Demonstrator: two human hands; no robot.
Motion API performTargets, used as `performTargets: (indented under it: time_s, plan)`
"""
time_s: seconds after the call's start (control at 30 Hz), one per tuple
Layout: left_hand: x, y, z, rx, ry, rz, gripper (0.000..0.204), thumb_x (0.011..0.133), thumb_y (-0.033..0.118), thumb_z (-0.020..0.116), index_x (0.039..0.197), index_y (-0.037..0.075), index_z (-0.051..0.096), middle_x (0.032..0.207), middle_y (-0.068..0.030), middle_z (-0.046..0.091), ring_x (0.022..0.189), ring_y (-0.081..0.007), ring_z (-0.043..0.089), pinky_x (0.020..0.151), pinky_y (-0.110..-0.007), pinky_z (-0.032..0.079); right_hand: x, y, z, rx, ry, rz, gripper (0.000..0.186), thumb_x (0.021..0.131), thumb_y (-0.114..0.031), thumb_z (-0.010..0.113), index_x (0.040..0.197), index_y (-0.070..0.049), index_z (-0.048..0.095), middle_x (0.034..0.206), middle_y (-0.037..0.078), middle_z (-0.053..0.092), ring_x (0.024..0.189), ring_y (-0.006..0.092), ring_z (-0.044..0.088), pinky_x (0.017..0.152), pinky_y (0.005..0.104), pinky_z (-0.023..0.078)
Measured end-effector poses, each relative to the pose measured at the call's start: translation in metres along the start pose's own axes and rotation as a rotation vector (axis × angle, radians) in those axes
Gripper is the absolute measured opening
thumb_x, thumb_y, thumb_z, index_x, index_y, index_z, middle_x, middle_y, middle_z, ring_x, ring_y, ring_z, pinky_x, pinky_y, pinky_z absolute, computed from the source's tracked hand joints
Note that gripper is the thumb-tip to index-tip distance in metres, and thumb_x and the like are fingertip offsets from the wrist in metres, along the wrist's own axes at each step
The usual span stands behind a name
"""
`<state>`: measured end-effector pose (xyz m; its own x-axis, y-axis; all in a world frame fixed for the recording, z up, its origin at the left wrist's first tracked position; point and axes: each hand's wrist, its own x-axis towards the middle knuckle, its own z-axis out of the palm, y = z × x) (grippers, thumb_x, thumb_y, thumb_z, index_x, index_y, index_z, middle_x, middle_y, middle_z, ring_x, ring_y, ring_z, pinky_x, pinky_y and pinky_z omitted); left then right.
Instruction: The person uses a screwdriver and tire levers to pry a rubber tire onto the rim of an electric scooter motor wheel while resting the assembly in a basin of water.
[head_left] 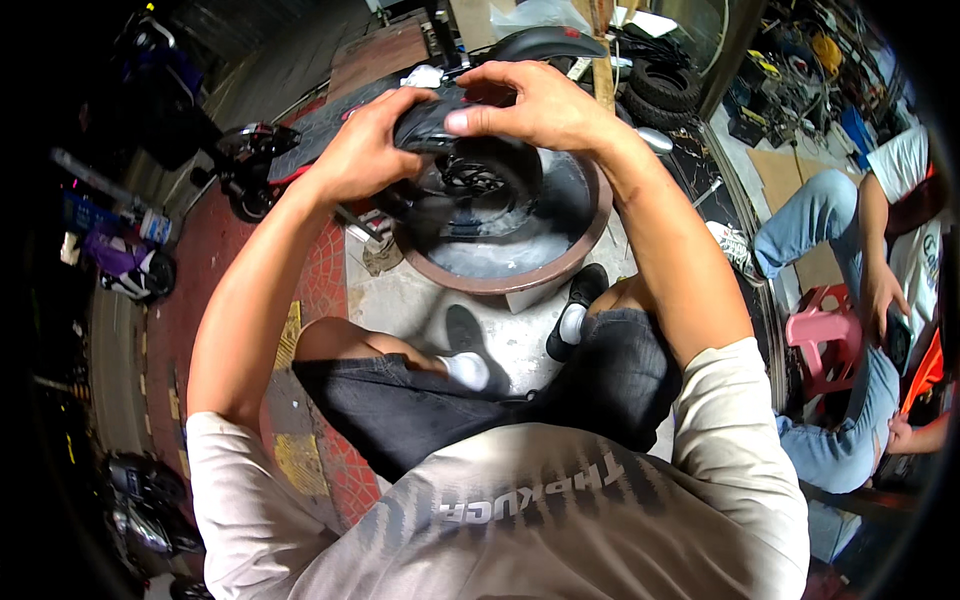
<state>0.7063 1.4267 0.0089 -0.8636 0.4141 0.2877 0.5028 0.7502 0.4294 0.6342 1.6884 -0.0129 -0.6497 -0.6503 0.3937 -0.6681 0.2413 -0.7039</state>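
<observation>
Both of my hands are at the top of a small black wheel, which stands over a round brown basin of cloudy water. My left hand curls round the left side of its tyre, thumb toward me and fingers over the top. On the right, my right hand arches over the tyre with its thumb pressed on the rubber and its fingers bent beyond. The wheel's hub shows in the middle; its lower part sits in the basin, and its far side is hidden by my hands.
A scooter with a long dark deck lies behind and left of the basin. A curved black fender is beyond my hands. Loose tyres lie at far right. Another person in jeans sits at right near a pink stool.
</observation>
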Motion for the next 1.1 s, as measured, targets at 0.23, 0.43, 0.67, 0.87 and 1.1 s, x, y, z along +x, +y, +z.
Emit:
performTargets:
  time_s: [0.23, 0.43, 0.67, 0.87, 1.1]
  plan:
    - [0.001, -0.021, -0.008, -0.099, 0.039, -0.02, 0.068, 0.071, 0.003, 0.077, 0.137, 0.004, 0.061, 0.123, -0.0145, 0.068, 0.118, -0.0267, 0.067, 0.106, -0.038, 0.051, 0.035, -0.059, 0.013, -0.527, -0.14, 0.006, 0.07, 0.073, -0.041, 0.092, 0.126, -0.001, 0.073, 0.108, 0.026, 0.077, 0.106, 0.0422, 0.074, 0.093, 0.0499, 0.057]
    - [0.01, -0.048, -0.018, -0.067, 0.093, 0.231, 0.078, 0.07, 0.009, 0.082, 0.143, 0.005, 0.057, 0.128, -0.0197, 0.066, 0.123, -0.0392, 0.064, 0.107, -0.045, 0.051, 0.045, -0.056, 0.008, -0.425, -0.094, -0.029, 0.069, 0.066, -0.029, 0.093, 0.124, 0.001, 0.072, 0.107, 0.023, 0.076, 0.1, 0.0397, 0.075, 0.09, 0.0439, 0.058]
    - [-0.01, -0.134, -0.114, -0.258, 0.149, 0.087, 0.08, 0.083, 0.035, 0.083, 0.15, 0.001, 0.055, 0.144, -0.0186, 0.063, 0.135, -0.0312, 0.059, 0.114, -0.043, 0.048, 0.073, -0.092, 0.013, -0.44, -0.093, 0.217, 0.079, 0.061, -0.029, 0.096, 0.127, 0.004, 0.069, 0.106, 0.016, 0.074, 0.1, 0.0303, 0.074, 0.092, 0.0394, 0.057]
    - [-0.158, -0.238, -0.137, -0.284, 0.258, -0.573, 0.054, 0.096, 0.013, 0.077, 0.148, 0.008, 0.061, 0.136, -0.0054, 0.067, 0.128, -0.0216, 0.062, 0.107, -0.037, 0.051, 0.088, -0.134, 0.009, -0.553, -0.144, 0.323, 0.078, 0.063, -0.022, 0.098, 0.13, 0.002, 0.066, 0.097, 0.017, 0.066, 0.09, 0.0352, 0.069, 0.084, 0.043, 0.056]
    - [-0.58, -0.005, -0.02, -0.228, -0.23, -1.744, 0.051, 0.099, 0.049, 0.066, 0.119, 0.003, 0.07, 0.103, -0.0232, 0.075, 0.099, -0.0458, 0.071, 0.093, -0.058, 0.054, 0.134, -0.182, 0.017, -0.684, -0.206, 0.237, 0.082, 0.066, -0.024, 0.096, 0.135, 0.003, 0.059, 0.112, 0.025, 0.067, 0.106, 0.0471, 0.064, 0.097, 0.0522, 0.052]
